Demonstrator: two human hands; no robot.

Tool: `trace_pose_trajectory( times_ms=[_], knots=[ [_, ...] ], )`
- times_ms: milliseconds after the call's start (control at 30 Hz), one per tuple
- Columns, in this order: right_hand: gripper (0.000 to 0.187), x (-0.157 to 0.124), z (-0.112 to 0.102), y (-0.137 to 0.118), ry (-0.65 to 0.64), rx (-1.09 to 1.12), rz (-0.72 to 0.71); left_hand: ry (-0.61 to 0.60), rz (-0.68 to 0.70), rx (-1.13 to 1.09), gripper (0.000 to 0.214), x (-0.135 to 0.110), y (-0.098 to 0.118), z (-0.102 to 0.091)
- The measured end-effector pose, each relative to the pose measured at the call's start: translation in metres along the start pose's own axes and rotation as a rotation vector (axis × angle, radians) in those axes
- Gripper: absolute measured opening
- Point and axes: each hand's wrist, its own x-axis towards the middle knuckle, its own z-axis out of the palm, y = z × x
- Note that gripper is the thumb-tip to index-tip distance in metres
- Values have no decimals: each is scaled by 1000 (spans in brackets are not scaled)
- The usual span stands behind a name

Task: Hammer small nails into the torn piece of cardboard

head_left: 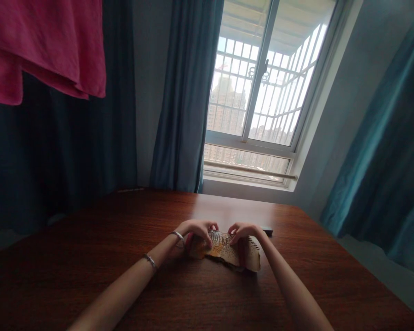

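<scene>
On the table lies a cream, dark-speckled folded thing [227, 253] with orange-brown patches, a ragged near edge and a reddish band towards its right end. A row of short dark marks, like binding rings or slats, runs along its far edge; its kind I cannot make out. My left hand [200, 230] grips its left part, thumb on the near face and fingers bent over the far edge. Closer to the right end, my right hand [242, 231] holds it with curled fingers. Two silvery bracelets circle my left wrist and forearm.
The brown wooden table [141, 294] spreads around my arms. A small dark object [268, 231] lies behind my right wrist. Blue curtains [186, 101] flank a barred window [258, 78]. A pink cloth [55, 46] hangs at upper left.
</scene>
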Motion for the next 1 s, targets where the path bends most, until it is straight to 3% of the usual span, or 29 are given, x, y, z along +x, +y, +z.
trace_pose_trajectory(
  times_ms=[133, 233, 400, 533, 733, 900, 1000],
  knots=[
    [49, -9, 7, 4, 4, 147, -12, -25, -50, -62, 80, -6, -6, -20],
    [52, -16, 13, 9, 40, 276, -9, 77, 18, -187, 71, -19, -12, -42],
    [58, -36, 16, 22, 165, 505, -37, 439, 25, -416, 54, -44, -26, -70],
    [57, -73, 9, 40, 289, 655, -111, 666, -124, -466, 48, -52, -36, -72],
    [50, -152, -2, 98, 496, 766, -110, 608, -207, -467, 44, -40, -35, -56],
    [33, -213, 2, 167, 653, 765, 77, 534, -152, -391, 42, -21, -27, -38],
    [26, -237, 12, 196, 750, 705, 191, 496, -115, -368, 39, -10, -22, -23]
  ],
)
